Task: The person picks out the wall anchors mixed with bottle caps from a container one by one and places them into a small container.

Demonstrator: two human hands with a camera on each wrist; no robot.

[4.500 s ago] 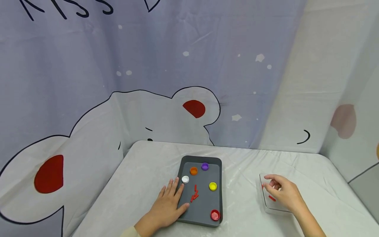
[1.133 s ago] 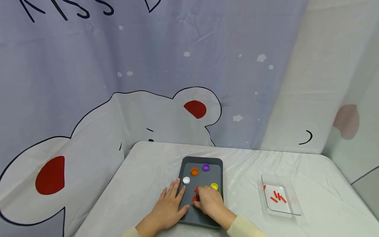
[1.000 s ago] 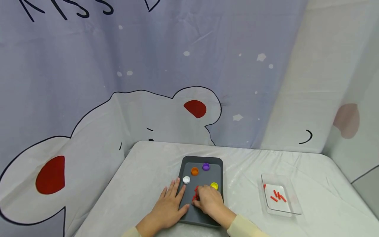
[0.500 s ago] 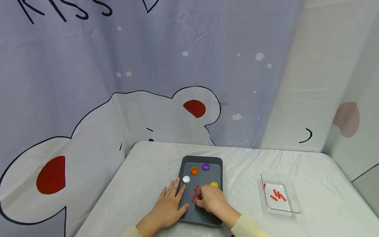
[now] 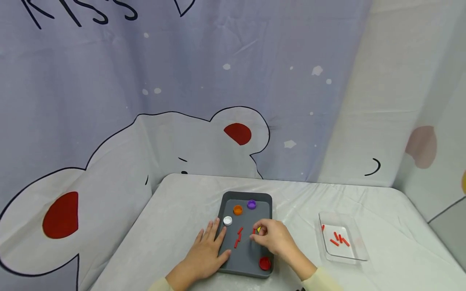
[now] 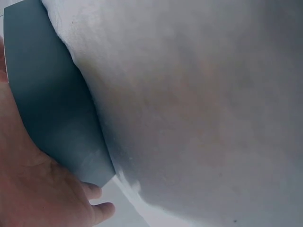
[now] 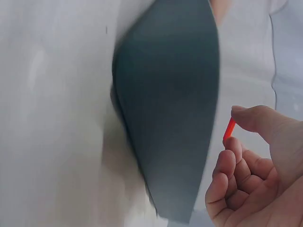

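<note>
My left hand (image 5: pixel 205 254) lies with spread fingers over the left rim of a grey tray (image 5: pixel 269 198). In the right wrist view, a small red stick (image 7: pixel 229 127) is pinched between the thumb and a fingertip of my right hand (image 5: pixel 278 240), over the tray's right half. The head view shows the held stick upright. Left of it, three red sticks (image 5: pixel 239 237) lie end to end in a slanting line on the tray. A yellow cap (image 5: pixel 259 229) is partly hidden behind my right fingers. A red cap (image 5: pixel 265 263) lies in the near right corner.
Farther up the tray sit a white cap (image 5: pixel 227 220), an orange cap (image 5: pixel 238 209) and a purple cap (image 5: pixel 251 204). To the right, a clear plastic box (image 5: pixel 358 242) contains several red sticks (image 5: pixel 340 238). A pale cloth (image 5: pixel 174 210) covers the table, with a printed curtain behind.
My right hand came from the clear box to the sticks on the tray, then drew back to the right with one stick. The remaining sticks now form a line. My left hand stayed put.
</note>
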